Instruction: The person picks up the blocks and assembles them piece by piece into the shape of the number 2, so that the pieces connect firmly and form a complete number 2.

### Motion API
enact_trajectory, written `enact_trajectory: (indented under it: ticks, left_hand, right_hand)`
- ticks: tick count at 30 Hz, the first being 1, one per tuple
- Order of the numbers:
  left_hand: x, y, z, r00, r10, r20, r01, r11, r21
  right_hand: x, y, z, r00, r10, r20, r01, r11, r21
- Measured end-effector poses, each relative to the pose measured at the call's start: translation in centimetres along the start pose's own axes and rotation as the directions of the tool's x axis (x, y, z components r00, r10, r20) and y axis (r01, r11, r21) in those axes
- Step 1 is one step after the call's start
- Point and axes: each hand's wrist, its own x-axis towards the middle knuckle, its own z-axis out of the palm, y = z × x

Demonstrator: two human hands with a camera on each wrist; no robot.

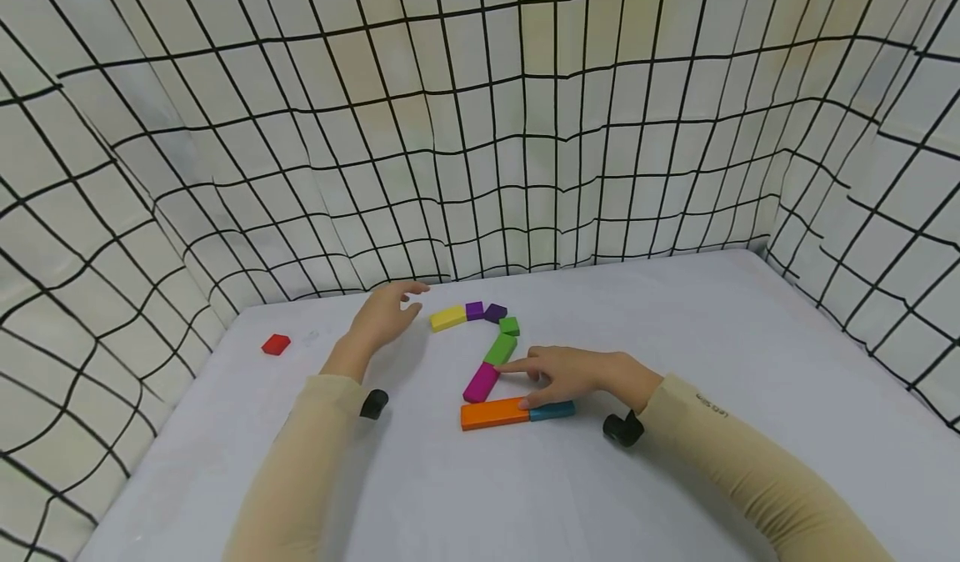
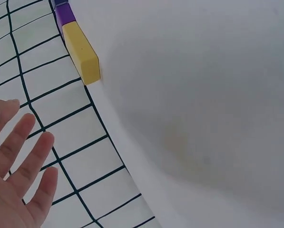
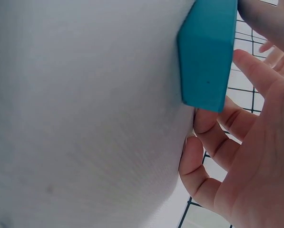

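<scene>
On the white table, small coloured blocks form a bent line. It runs from a yellow block through a purple block, a dark purple block, a small green block, a longer green block and a magenta block to an orange block and a blue block. My left hand is left of the yellow block, fingers spread and holding nothing. My right hand touches the magenta block's upper end with its index finger; its thumb rests on the orange block near the blue one.
Apart from the line, a red block lies at the table's left edge. A black grid net over white sheeting encloses the back and sides. Dark wrist cameras hang under both sleeves, close to the tabletop.
</scene>
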Motion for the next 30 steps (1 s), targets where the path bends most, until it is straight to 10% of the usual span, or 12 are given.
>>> enact_trajectory:
  ticks: [11,30]
  left_hand:
    - [-1.7,-1.2,-1.7,0.996,0.046,-0.07,-0.047,0.999,-0.007]
    - [-5.5,-7.1,-4.5,0.987,-0.093,-0.13,0.09,0.996,-0.025]
  right_hand:
    - [0.1,0.0,0.0,1.0,-0.005,0.0,0.005,1.0,0.006]
    - [0.0,0.2,0.0,1.0,-0.017,-0.003,0.017,1.0,0.014]
